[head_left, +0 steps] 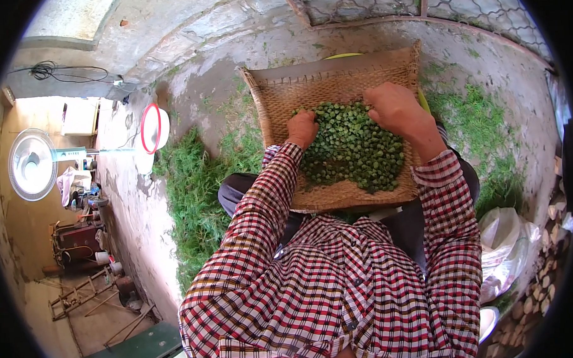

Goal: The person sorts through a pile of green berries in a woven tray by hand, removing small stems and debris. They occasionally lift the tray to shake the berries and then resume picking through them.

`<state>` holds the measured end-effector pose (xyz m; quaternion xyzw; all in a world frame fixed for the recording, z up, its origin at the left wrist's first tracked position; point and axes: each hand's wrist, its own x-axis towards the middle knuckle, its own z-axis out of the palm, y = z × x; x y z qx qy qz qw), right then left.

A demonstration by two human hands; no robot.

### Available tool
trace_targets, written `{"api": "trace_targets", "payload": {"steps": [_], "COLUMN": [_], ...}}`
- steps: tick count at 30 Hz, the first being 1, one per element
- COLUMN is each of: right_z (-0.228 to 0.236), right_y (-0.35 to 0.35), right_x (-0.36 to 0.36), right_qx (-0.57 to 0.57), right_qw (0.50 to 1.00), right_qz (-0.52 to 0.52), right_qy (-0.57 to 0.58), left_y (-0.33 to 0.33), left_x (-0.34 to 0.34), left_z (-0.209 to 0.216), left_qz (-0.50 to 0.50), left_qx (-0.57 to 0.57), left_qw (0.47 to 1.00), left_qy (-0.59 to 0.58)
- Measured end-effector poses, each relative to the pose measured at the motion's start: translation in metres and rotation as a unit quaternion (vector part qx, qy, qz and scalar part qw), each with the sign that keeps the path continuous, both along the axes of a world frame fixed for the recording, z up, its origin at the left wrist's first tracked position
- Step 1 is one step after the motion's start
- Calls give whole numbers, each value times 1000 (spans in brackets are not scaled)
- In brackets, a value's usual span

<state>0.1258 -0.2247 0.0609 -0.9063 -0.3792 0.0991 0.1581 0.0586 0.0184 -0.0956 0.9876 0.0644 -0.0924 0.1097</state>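
Observation:
A woven wicker tray (337, 193) with a raised back edge rests in front of my body, across my lap. Small round green fruits or pods (355, 145) lie heaped on it, too small to name exactly. At the left edge of the heap is my left hand (302, 128), its fingers curled closed. My right hand (397, 109) is closed in a fist above the far right side of the heap. Whatever either hand pinches is hidden by the fingers.
Feathery green cuttings (195, 182) pile on the ground to the left, with more green sprigs (477, 119) at right. A white plastic bag (505, 250) stands near stacked firewood (533, 296). Far left are a fan (33, 164) and a red-rimmed white basin (153, 128).

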Motion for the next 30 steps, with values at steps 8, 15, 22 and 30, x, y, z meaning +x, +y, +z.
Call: {"api": "trace_targets", "payload": {"steps": [8, 15, 22, 30], "right_z": [8, 5, 1, 4], "right_y": [7, 3, 7, 6], "right_x": [0, -1, 0, -1], "right_qx": [-56, -26, -43, -18], "right_qw": [998, 1000, 999, 1000], "right_qz": [3, -1, 6, 4], "right_qy": [28, 8, 14, 1], "left_y": [19, 29, 19, -5], "left_x": [3, -2, 9, 27], "left_z": [-18, 2, 4, -12], "left_qz": [-43, 26, -25, -75], "left_qx": [-35, -100, -169, -57], "left_qw": [998, 995, 979, 995], "left_qy": [-3, -2, -110, -20]}}
